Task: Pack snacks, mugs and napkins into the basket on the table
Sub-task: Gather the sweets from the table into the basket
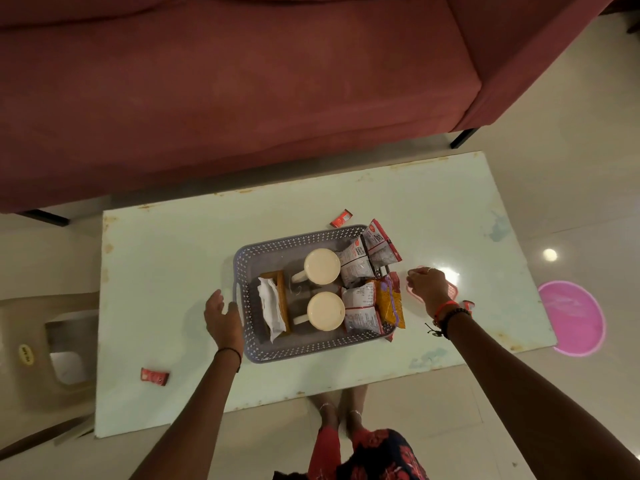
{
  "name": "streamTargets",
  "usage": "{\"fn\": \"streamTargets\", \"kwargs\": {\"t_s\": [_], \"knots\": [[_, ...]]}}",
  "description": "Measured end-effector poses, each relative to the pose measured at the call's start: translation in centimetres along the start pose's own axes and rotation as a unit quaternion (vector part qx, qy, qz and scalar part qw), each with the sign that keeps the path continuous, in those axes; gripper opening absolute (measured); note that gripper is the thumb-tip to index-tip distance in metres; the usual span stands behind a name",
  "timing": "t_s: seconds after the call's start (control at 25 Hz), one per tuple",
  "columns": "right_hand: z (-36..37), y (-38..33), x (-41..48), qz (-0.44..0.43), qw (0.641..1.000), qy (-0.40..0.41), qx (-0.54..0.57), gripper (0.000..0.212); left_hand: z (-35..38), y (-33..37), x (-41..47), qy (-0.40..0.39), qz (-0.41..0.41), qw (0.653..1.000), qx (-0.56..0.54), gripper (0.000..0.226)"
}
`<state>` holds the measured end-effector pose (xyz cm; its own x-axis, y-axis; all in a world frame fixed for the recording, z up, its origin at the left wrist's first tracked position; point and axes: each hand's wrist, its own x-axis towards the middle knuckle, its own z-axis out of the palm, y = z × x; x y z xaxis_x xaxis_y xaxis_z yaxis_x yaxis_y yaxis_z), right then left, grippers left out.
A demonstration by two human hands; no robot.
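A grey perforated basket [294,349] sits mid-table. Inside it are two cream mugs [322,266] [326,310], a wooden holder with white napkins [272,308] at the left end, and several snack packets [360,299] with an orange packet [389,303] at the right end. My left hand [221,318] rests against the basket's left handle, fingers apart. Just right of the basket, my right hand [427,284] hovers with fingers curled over a pink object [452,289]; whether it grips anything is unclear.
Small red packets lie on the pale table [173,271]: one behind the basket [341,218], one at front left [154,375], one by my right wrist [468,304]. A maroon sofa [242,81] stands beyond. A plastic stool [45,341] is left, a pink disc [573,318] right.
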<state>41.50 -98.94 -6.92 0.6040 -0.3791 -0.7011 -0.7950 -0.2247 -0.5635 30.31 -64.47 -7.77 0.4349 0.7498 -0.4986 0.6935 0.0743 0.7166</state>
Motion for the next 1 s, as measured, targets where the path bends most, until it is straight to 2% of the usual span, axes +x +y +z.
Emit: {"fn": "streamTargets", "kwargs": {"t_s": [0.04, 0.12, 0.24, 0.32, 0.52, 0.64, 0.72, 0.8, 0.92, 1.0], "knots": [[-0.8, 0.4, -0.3, -0.006, 1.0, 0.018, -0.008, 0.025, 0.0, 0.4, -1.1, 0.053, 0.036, 0.997, -0.037, 0.037], [-2.3, 1.4, -0.6, -0.011, 0.999, 0.042, -0.026, 0.024, 0.4, 0.7, -3.7, 0.111, 0.069, 0.988, -0.083, 0.031], [-4.2, 2.4, -1.0, -0.013, 0.999, 0.051, 0.007, 0.015, 2.7, 0.1, -8.6, 0.111, 0.053, 0.986, -0.116, 0.027], [-5.0, 2.8, -0.8, -0.019, 0.998, 0.065, 0.016, 0.014, 5.0, -0.5, -12.6, 0.076, 0.024, 0.989, -0.126, 0.023], [-6.4, 3.9, 1.2, -0.064, 0.995, 0.071, -0.023, 0.016, 12.8, -0.1, -23.0, -0.07, -0.025, 0.99, -0.12, 0.022], [-7.4, 3.8, 2.5, -0.11, 0.988, 0.059, -0.091, 0.011, 17.7, 0.6, -27.1, -0.173, -0.077, 0.975, -0.114, 0.016], [-7.8, 3.5, 3.3, -0.175, 0.973, 0.021, -0.151, 0.014, 20.8, 0.6, -28.1, -0.235, -0.149, 0.954, -0.109, 0.016], [-8.1, 3.1, 4.5, -0.263, 0.926, -0.044, -0.266, 0.028, 23.9, 0.2, -28.4, -0.263, -0.233, 0.93, -0.106, 0.032], [-8.0, 2.0, 6.4, -0.349, 0.809, -0.15, -0.449, 0.062, 26.8, -1.0, -27.5, -0.273, -0.322, 0.9, -0.108, 0.055], [-7.7, 1.1, 7.9, -0.378, 0.739, -0.191, -0.524, 0.073, 28.1, -1.7, -26.8, -0.28, -0.364, 0.879, -0.13, 0.066]]}}
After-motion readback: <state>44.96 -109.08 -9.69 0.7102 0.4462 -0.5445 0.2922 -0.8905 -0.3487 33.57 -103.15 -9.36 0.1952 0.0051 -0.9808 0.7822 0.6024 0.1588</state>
